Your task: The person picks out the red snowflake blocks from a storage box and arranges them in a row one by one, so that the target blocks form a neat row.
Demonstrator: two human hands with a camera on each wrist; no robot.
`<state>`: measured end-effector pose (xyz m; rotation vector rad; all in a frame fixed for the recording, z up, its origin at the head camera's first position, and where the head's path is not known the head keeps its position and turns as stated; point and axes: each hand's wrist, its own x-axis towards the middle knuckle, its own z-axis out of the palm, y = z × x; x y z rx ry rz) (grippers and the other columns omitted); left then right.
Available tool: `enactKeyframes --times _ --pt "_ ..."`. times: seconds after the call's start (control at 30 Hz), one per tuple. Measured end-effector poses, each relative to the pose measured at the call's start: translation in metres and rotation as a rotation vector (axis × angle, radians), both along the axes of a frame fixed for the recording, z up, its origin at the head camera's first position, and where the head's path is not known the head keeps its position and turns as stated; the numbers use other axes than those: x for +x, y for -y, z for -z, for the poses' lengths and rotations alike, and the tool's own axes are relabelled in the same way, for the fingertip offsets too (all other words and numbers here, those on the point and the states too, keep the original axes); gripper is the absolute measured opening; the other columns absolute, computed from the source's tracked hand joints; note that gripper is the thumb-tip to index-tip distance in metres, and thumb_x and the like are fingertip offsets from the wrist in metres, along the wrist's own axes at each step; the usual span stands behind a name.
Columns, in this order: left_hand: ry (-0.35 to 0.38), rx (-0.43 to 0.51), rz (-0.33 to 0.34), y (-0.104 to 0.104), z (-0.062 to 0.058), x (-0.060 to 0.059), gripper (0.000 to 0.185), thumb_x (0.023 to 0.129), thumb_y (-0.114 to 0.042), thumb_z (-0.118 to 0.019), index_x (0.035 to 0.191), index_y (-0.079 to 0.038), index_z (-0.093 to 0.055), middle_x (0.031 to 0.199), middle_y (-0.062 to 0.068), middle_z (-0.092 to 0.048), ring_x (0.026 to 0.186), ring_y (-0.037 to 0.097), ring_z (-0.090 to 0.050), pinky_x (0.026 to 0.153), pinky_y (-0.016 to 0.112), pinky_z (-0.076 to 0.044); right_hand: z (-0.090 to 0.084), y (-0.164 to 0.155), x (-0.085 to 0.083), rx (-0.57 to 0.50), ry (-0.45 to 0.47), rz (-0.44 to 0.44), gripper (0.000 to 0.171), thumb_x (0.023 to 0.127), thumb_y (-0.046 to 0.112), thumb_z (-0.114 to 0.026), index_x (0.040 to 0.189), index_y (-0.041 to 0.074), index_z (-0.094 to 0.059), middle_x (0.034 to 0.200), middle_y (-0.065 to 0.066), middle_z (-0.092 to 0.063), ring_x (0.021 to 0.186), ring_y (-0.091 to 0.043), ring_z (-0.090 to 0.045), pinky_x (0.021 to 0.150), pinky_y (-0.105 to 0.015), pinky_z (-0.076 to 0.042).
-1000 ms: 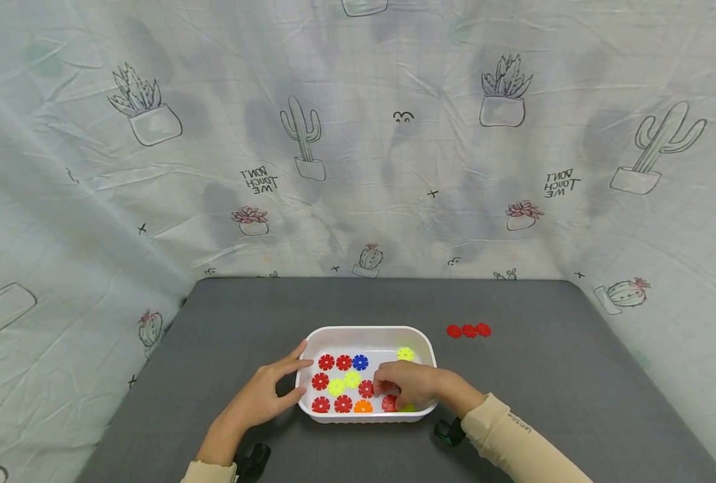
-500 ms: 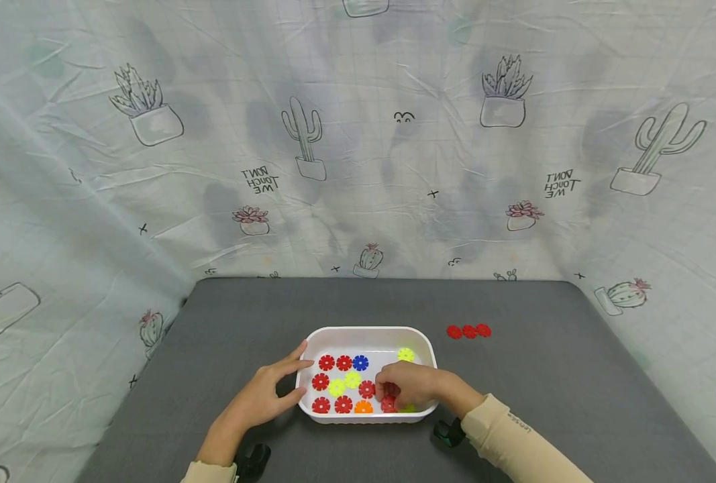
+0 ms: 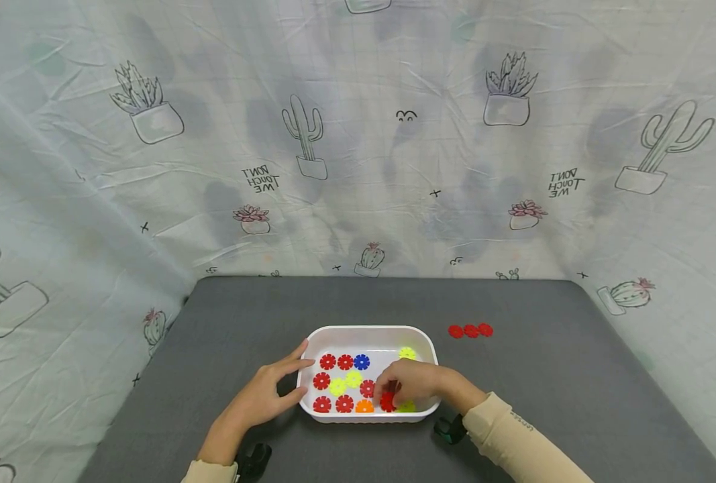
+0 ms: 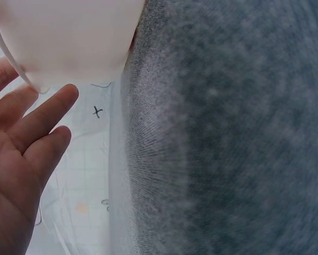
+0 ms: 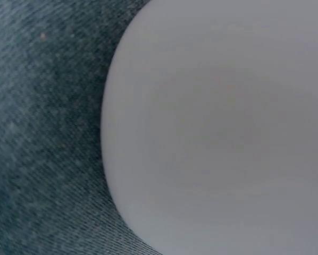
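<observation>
- White plastic tray [image 3: 370, 333]: shallow, round-cornered, on the grey table mat [image 3: 533, 396]; holds flat snowflake discs in red, yellow, blue and orange.
- Right hand [image 3: 411, 384]: reaches inside the tray's right half, fingers curled down and pinching a red snowflake disc [image 3: 387, 402] at the fingertips, by the near wall.
- Beside that grip: orange disc [image 3: 364, 406] just left, yellow-green disc [image 3: 406, 406] just right, another red disc [image 3: 367, 388] just beyond the fingertips.
- Left hand [image 3: 264, 397]: fingers straight and relaxed, resting against the tray's left outer wall; holds nothing.
- Three red discs [image 3: 470, 330]: in a touching row on the mat, well apart from the right hand, beyond and to its right.
</observation>
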<state>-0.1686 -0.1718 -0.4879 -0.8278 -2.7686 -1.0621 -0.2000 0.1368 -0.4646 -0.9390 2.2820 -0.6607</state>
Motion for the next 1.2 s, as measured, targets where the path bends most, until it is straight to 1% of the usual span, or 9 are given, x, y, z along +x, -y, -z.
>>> enactKeyframes --times 0.23,0.4,0.53,0.6,0.73,0.83,0.97,1.1,1.2 --pt "0.003 0.005 0.003 0.000 -0.001 0.000 0.045 0.081 -0.029 -0.063 0.124 -0.019 -0.055 0.145 -0.003 -0.031 0.125 0.016 -0.040 0.094 0.047 -0.040 -0.002 -0.002 -0.001 -0.037 0.012 0.008 0.025 0.078 0.004 -0.065 0.095 0.022 -0.068 0.085 0.012 -0.060 0.076 -0.001 -0.051 0.072 -0.016 -0.046" --pt "0.002 0.005 -0.003 0.000 -0.001 0.001 0.045 0.081 -0.030 -0.064 0.124 -0.019 -0.055 0.144 -0.003 -0.031 0.125 0.018 -0.041 0.094 0.048 -0.040 -0.002 -0.003 -0.003 -0.144 0.064 0.033 0.024 0.077 0.006 -0.066 0.097 0.020 -0.068 0.090 0.011 -0.063 0.079 -0.003 -0.054 0.073 -0.017 -0.048" --pt "-0.004 0.001 -0.007 0.000 -0.001 0.001 0.045 0.081 -0.030 -0.064 0.123 -0.019 -0.055 0.144 -0.003 -0.032 0.125 0.019 -0.041 0.093 0.048 -0.041 -0.004 -0.006 -0.003 -0.252 0.119 0.048 0.025 0.078 0.007 -0.066 0.101 0.016 -0.067 0.097 0.007 -0.066 0.082 -0.006 -0.055 0.072 -0.020 -0.050" --pt "-0.009 -0.001 -0.007 0.000 -0.001 0.001 0.045 0.080 -0.030 -0.064 0.123 -0.019 -0.056 0.144 -0.002 -0.032 0.125 0.019 -0.042 0.093 0.049 -0.041 -0.007 -0.008 -0.002 -0.295 0.145 0.058 0.026 0.079 0.006 -0.065 0.103 0.013 -0.066 0.100 0.003 -0.066 0.084 -0.008 -0.056 0.070 -0.023 -0.051" --pt "-0.002 0.007 -0.006 0.001 -0.001 0.000 0.045 0.081 -0.030 -0.063 0.123 -0.019 -0.056 0.144 -0.003 -0.032 0.125 0.019 -0.041 0.094 0.050 -0.040 -0.014 -0.015 -0.002 -0.367 0.194 0.103 0.028 0.080 0.005 -0.063 0.108 0.009 -0.063 0.103 -0.002 -0.064 0.087 -0.017 -0.057 0.066 -0.038 -0.053" --pt "0.008 0.010 -0.004 0.001 0.000 0.000 0.045 0.081 -0.030 -0.063 0.124 -0.019 -0.055 0.145 -0.003 -0.031 0.126 0.019 -0.040 0.094 0.050 -0.040 -0.016 -0.022 -0.002 -0.432 0.215 0.137 0.030 0.082 0.004 -0.060 0.112 0.005 -0.060 0.106 -0.004 -0.061 0.090 -0.024 -0.056 0.070 -0.046 -0.052" --pt "0.013 0.007 0.001 0.002 -0.001 0.000 0.046 0.081 -0.031 -0.063 0.124 -0.019 -0.055 0.145 -0.003 -0.030 0.126 0.018 -0.040 0.094 0.049 -0.040 -0.016 -0.034 -0.005 -0.530 0.204 0.190 0.031 0.083 0.005 -0.060 0.114 0.003 -0.057 0.111 -0.009 -0.059 0.094 -0.026 -0.055 0.078 -0.039 -0.052" --pt "-0.012 0.002 0.008 0.001 -0.001 -0.001 0.045 0.081 -0.031 -0.062 0.124 -0.018 -0.055 0.144 -0.002 -0.032 0.125 0.019 -0.041 0.093 0.049 -0.040 -0.016 -0.050 -0.008 -0.631 0.190 0.287 0.034 0.084 0.007 -0.060 0.117 0.001 -0.055 0.114 -0.016 -0.056 0.098 -0.023 -0.055 0.080 -0.032 -0.051" --pt "-0.021 0.001 0.010 0.001 0.000 0.000 0.045 0.082 -0.030 -0.062 0.124 -0.018 -0.055 0.144 -0.001 -0.032 0.125 0.019 -0.042 0.093 0.050 -0.041 -0.014 -0.063 -0.011 -0.671 0.165 0.384 0.037 0.084 0.008 -0.060 0.119 -0.001 -0.052 0.118 -0.018 -0.055 0.104 -0.022 -0.054 0.080 -0.028 -0.051"
